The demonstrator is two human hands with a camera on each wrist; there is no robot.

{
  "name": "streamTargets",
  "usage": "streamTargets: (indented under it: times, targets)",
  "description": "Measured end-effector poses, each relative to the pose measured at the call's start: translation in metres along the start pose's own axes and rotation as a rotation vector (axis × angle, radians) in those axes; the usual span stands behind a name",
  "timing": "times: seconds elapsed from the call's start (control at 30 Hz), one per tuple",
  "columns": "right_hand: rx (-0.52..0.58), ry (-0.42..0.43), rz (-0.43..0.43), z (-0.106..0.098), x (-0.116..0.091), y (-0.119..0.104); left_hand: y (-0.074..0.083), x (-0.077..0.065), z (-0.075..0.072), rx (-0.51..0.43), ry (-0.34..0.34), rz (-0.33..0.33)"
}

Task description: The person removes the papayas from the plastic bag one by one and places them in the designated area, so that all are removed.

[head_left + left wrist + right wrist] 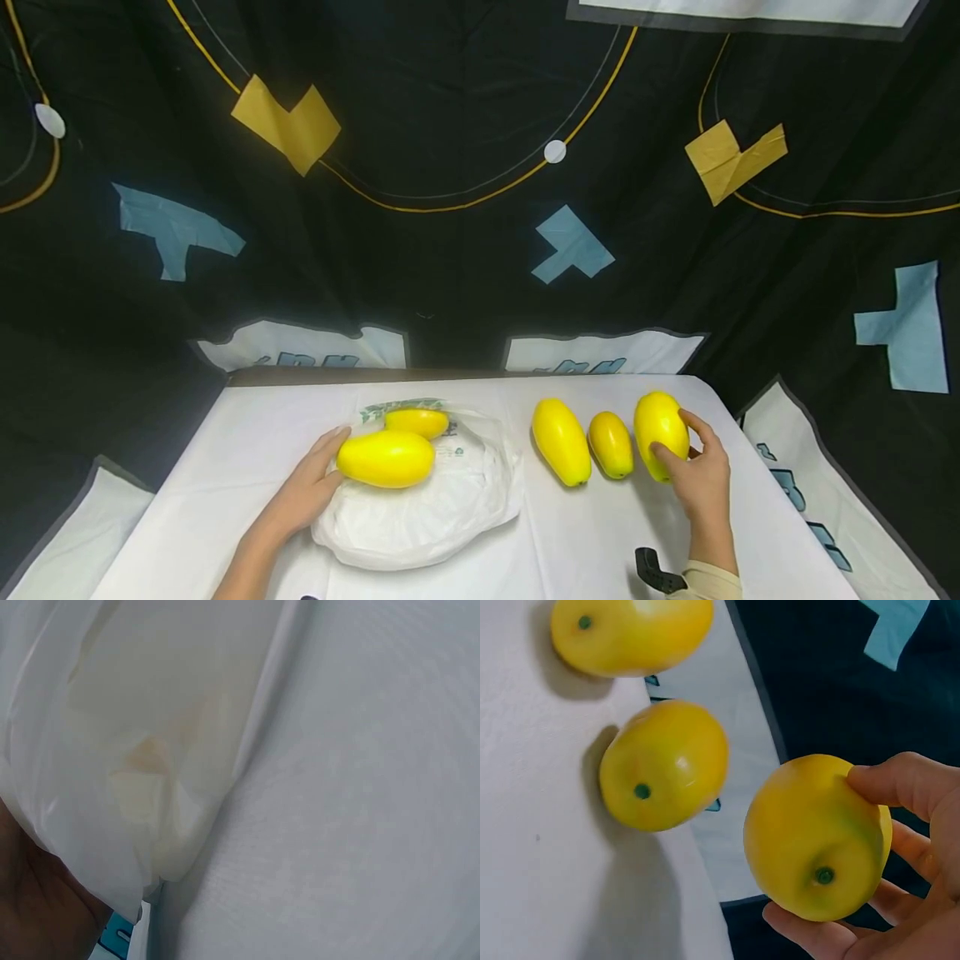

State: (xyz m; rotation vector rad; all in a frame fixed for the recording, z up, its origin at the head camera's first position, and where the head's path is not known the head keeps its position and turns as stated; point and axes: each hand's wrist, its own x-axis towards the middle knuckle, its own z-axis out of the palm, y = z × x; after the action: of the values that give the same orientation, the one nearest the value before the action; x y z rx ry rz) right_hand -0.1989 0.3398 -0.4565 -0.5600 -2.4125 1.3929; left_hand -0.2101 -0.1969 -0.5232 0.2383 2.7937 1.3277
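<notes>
In the head view, a white plastic bag (457, 517) lies on the table with two yellow papaya-like fruits on it, a large one (386, 459) and a smaller one (417, 422). My left hand (311, 483) rests against the bag's left side, fingers extended beside the large fruit's end. The left wrist view shows the translucent bag (150, 690) over part of that hand (45, 900). On the right, my right hand (697, 471) grips a yellow papaya (658, 425) between thumb and fingers. The right wrist view shows this papaya (814, 840) apart from the others, its green-dotted end facing the camera.
Left of the gripped papaya lie a small yellow fruit (611, 444) and a longer one (561, 442) on the white-covered table (585, 542). A black curved piece (656, 571) sits by the right wrist. Dark cloth (450, 275) hangs behind.
</notes>
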Motion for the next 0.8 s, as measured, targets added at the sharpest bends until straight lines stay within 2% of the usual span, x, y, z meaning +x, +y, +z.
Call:
streamTargets:
  times: [0.47,0.8]
  targets:
    - [-0.065,-0.033,0.047,0.008,0.008,0.029,-0.001,-0.001,0.001,0.001,0.001,-0.010]
    - [-0.069,-0.064,0.093,0.013,0.010,0.035,0.000,-0.001,0.000,0.005,-0.003,-0.027]
